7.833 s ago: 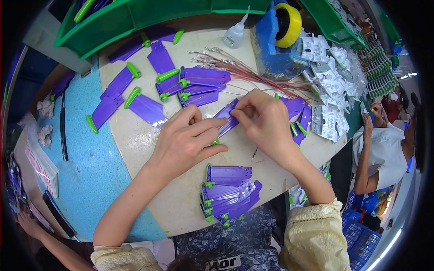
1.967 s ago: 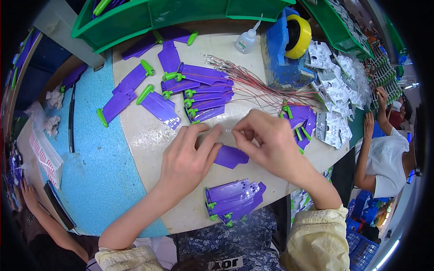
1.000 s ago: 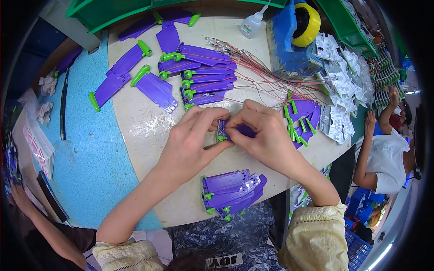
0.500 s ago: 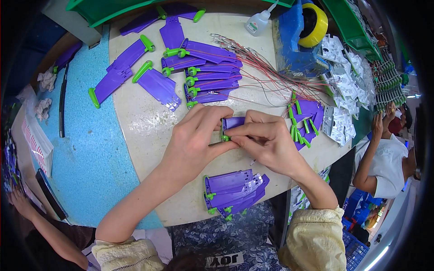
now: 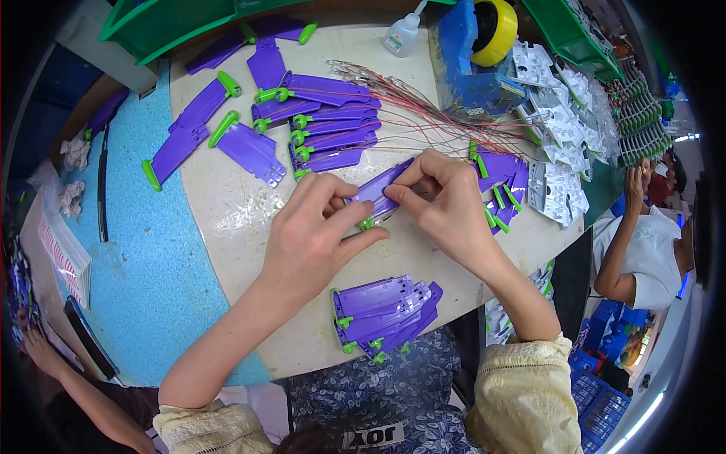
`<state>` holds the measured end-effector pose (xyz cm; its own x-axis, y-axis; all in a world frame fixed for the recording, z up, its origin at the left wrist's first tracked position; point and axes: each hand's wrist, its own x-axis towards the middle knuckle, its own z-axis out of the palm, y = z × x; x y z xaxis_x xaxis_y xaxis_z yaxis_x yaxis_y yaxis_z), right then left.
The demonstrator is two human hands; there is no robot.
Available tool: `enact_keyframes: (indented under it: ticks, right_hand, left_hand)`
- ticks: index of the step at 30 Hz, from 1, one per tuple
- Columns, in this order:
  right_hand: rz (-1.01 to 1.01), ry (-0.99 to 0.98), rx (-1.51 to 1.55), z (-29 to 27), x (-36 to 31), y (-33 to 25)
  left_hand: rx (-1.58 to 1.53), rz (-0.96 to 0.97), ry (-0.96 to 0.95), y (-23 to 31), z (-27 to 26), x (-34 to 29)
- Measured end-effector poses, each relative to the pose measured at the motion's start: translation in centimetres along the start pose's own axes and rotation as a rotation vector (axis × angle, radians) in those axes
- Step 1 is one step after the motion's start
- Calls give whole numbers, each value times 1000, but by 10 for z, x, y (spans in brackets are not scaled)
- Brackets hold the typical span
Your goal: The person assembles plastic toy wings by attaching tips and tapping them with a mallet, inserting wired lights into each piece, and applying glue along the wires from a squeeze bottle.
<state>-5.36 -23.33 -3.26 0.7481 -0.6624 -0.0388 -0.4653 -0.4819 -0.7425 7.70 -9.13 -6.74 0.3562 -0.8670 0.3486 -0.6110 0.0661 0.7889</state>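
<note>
Over the middle of the table I hold a flat purple plastic wing piece (image 5: 376, 189) with a green end (image 5: 366, 224). My left hand (image 5: 306, 231) grips it at the green end, thumb and fingers bent round it. The other end is pinched between thumb and fingers of my right hand (image 5: 446, 208). Closer to me lies a fanned stack of similar purple pieces (image 5: 378, 303) with green ends. Beyond my hands, a row of purple pieces (image 5: 333, 129) has thin wires lying across it. Small green parts (image 5: 499, 198) rest on more purple pieces beside my right hand.
A bundle of red wires (image 5: 423, 110) stretches to white moulded parts (image 5: 556, 136) at the right. At the back stand a glue bottle (image 5: 401, 36), a blue tape dispenser (image 5: 457, 68) with yellow tape and green bins (image 5: 174, 30). Other people's arms (image 5: 76, 393) show at both sides.
The purple piece has turned aslant and shows more of its face. My right hand has shifted from the green end to the opposite end. The whole view has moved slightly.
</note>
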Motion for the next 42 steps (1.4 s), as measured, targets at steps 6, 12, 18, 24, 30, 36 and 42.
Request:
enact_keyframes:
  ticks: [6,12,18,24,30,36,42]
  right_hand:
    - [87,64,-47,-10,4,8]
    - [-511,443,-271,-41,6,12]
    - [300,280,50,-118,61,11]
    - [386,334,639,-93,34,12]
    - [413,125,482,-92,28,15]
    - [156,-246,669,-23,-38,-8]
    - [-66,-170,180,3,-30,6]
  left_hand:
    - [128,376,-214,-18,-16,21]
    - [176,393,-309,-14,-20,26]
    - [105,403,-297,-14,-17,30]
    - [96,344,-281,-15,-13,30]
    - [125,356,-263,-14,-16,29]
    - [40,256,-211,-11,-10,29]
    - [181,285,-40,-7,-6,8]
